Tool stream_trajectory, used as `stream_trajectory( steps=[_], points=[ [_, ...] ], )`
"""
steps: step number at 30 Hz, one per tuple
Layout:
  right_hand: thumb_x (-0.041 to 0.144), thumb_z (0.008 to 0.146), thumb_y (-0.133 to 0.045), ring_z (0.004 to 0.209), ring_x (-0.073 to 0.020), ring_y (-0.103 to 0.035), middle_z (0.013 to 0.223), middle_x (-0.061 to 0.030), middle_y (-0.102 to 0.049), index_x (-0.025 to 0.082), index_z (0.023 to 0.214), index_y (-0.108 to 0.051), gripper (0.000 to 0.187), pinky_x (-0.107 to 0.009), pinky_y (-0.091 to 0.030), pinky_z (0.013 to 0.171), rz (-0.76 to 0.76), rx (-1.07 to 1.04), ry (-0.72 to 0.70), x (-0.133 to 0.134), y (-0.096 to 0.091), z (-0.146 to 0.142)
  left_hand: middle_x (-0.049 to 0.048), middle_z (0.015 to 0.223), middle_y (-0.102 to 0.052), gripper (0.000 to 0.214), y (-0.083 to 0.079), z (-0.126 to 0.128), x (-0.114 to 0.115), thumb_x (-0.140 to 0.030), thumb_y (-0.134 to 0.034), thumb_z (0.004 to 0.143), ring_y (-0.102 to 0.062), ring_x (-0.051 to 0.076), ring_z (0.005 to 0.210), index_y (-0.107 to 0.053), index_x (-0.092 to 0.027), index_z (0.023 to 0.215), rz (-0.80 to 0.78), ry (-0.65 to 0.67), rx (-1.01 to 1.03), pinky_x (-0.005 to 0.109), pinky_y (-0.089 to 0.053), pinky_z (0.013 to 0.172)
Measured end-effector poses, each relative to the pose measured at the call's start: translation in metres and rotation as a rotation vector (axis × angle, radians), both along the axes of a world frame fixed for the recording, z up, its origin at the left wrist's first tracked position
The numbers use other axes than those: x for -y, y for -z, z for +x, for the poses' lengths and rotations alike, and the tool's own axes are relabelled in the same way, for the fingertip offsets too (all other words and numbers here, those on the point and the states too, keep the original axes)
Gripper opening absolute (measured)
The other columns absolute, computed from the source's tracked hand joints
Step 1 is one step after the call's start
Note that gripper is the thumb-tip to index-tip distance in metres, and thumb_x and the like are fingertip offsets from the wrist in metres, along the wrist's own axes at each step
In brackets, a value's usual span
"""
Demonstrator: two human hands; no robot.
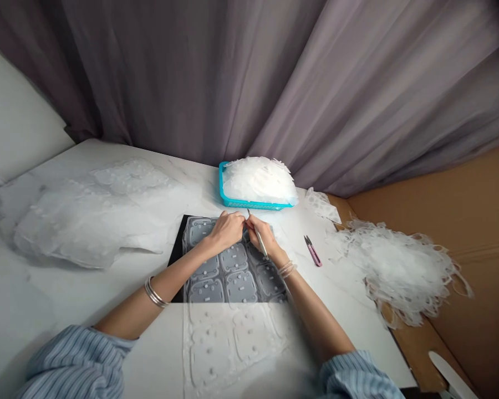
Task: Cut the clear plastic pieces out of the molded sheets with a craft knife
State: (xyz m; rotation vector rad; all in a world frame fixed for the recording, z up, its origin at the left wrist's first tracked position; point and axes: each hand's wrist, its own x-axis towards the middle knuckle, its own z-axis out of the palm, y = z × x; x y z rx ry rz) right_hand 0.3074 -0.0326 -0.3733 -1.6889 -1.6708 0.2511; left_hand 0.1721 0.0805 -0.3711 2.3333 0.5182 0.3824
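Observation:
A translucent moulded plastic sheet [234, 258] with rows of rounded square panels lies over a black mat [177, 252] and runs past its near edge onto the white table. My left hand [229, 228] is closed over the sheet's far part, fingers curled; whatever they pinch is hidden. Close against it, my right hand [266, 237] grips a slim, silvery, pen-like tool [261, 244], its pointed tip upward and away from me. The tool's exact kind is too small to tell. Both hands' fingertips nearly meet at the sheet's far side.
Beyond the hands stands a blue basket [253, 204] heaped with white translucent pieces [260, 180]. Pink-handled thread snips [313, 251] lie to the right. A tangled pile of clear plastic offcuts [403, 269] sits farther right, beside cardboard [474, 238]. Stacked clear sheets [83, 216] cover the left.

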Motion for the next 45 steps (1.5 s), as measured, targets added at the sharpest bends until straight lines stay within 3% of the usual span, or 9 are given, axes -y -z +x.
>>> stream_trajectory(
  steps=[11,23,27,30,37,41,45],
  points=[
    [0.011,0.078,-0.039,0.060,-0.0160,-0.040,0.063,0.0035,-0.040,0.025,0.070,-0.036,0.016,-0.026,-0.032,0.060,0.054,-0.022,0.083,-0.005,0.012,-0.008,0.0076,0.113,-0.065,0.029,0.005,-0.019,-0.015,-0.036,-0.059,0.095,-0.065,0.020,0.095,-0.062,-0.015,0.116,-0.052,0.213,0.111,0.040,-0.057,0.082],
    [0.018,0.081,-0.036,0.056,-0.0158,-0.032,0.059,0.0050,-0.032,0.026,0.069,-0.031,0.016,-0.027,-0.029,0.056,0.078,-0.089,0.222,-0.010,0.015,-0.014,0.0047,0.084,-0.070,0.027,-0.017,-0.032,-0.012,-0.029,-0.051,0.096,-0.061,0.019,0.091,-0.073,-0.019,0.083,-0.080,0.320,0.121,0.033,-0.047,0.088],
    [0.020,0.083,-0.037,0.057,-0.0154,-0.035,0.062,0.0047,-0.038,0.026,0.072,-0.033,0.014,-0.026,-0.033,0.058,0.072,-0.102,0.208,-0.009,0.013,-0.012,0.0058,0.102,-0.069,0.022,-0.012,-0.031,-0.015,-0.035,-0.056,0.095,-0.063,0.020,0.099,-0.068,-0.016,0.099,-0.084,0.264,0.091,0.040,-0.051,0.090],
    [0.023,0.088,-0.041,0.060,-0.0154,-0.043,0.068,0.0038,-0.047,0.025,0.079,-0.039,0.009,-0.026,-0.039,0.062,0.053,-0.102,0.150,-0.006,0.007,-0.011,0.0078,0.115,-0.065,0.031,-0.003,-0.025,-0.019,-0.038,-0.060,0.094,-0.065,0.022,0.100,-0.062,-0.015,0.115,-0.075,0.163,0.037,0.043,-0.055,0.086],
    [0.025,0.095,-0.042,0.078,-0.0194,-0.057,0.086,-0.0041,-0.061,0.023,0.094,-0.053,0.012,-0.029,-0.042,0.075,0.007,-0.012,0.069,-0.005,-0.003,-0.015,0.0085,0.120,-0.063,0.033,0.007,-0.010,-0.019,-0.036,-0.060,0.094,-0.064,0.022,0.101,-0.060,-0.016,0.121,0.084,0.024,-0.047,0.042,-0.056,0.086],
    [0.021,0.093,-0.042,0.070,-0.0192,-0.053,0.076,-0.0040,-0.058,0.023,0.081,-0.054,0.017,-0.029,-0.039,0.070,-0.015,0.024,0.102,-0.006,0.001,-0.015,0.0095,0.123,-0.062,0.033,0.007,-0.011,-0.011,-0.035,-0.059,0.095,-0.064,0.022,0.103,-0.060,-0.017,0.122,0.233,0.032,-0.023,0.043,-0.055,0.088],
    [0.021,0.090,-0.043,0.059,-0.0173,-0.050,0.065,-0.0013,-0.055,0.023,0.074,-0.053,0.020,-0.027,-0.036,0.063,-0.027,0.002,0.170,-0.005,0.004,-0.014,0.0093,0.122,-0.063,0.031,0.010,-0.013,-0.006,-0.034,-0.059,0.095,-0.064,0.022,0.103,-0.060,-0.017,0.121,0.354,0.138,0.023,0.044,-0.055,0.088]
  ],
)
